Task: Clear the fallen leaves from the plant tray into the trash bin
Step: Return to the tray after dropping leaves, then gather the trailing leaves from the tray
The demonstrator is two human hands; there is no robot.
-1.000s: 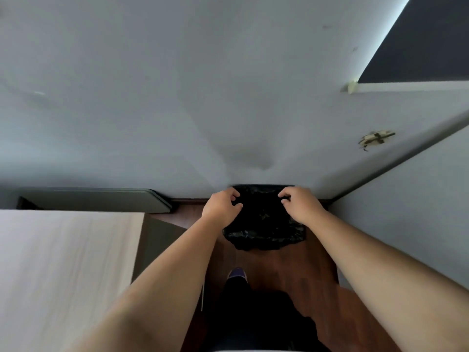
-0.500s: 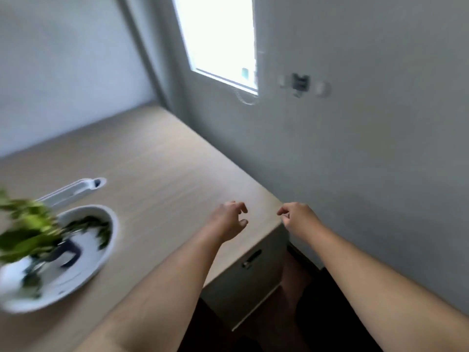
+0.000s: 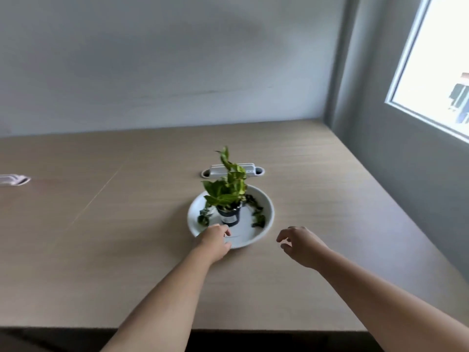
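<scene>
1. At the left edge of the desk (image 3: 101, 224) a pale fitting (image 3: 14, 179) is cut off by the frame; what it is cannot be made out.
2. The left hand (image 3: 215, 241) reaches over the near-left rim of the tray (image 3: 269, 207). Its fingers (image 3: 224, 231) curl downward and hide the rim under them; whether they grip the rim or a leaf cannot be told.
3. The tray sits mid-desk, right of centre, well back from the near edge. A small pot (image 3: 229, 217) stands upright in it with the plant (image 3: 228, 189) rising from it.
4. Dark fallen leaves (image 3: 258, 219) lie in the tray on both sides of the pot; motion blur smears them, so no count can be given.
5. Behind the tray, a white cable port (image 3: 233, 171) is set in the desk, partly hidden by the plant.
6. The right hand (image 3: 300, 243) hovers over the desk just right of the tray, fingers loosely spread and empty.
7. A window (image 3: 436, 67) is cut off at the right edge.
8. The trash bin is out of view.
9. Half a second ago the tray was at the far left of the view and both hands hung over the desk's corner; now it is central and the left hand is at it.
</scene>
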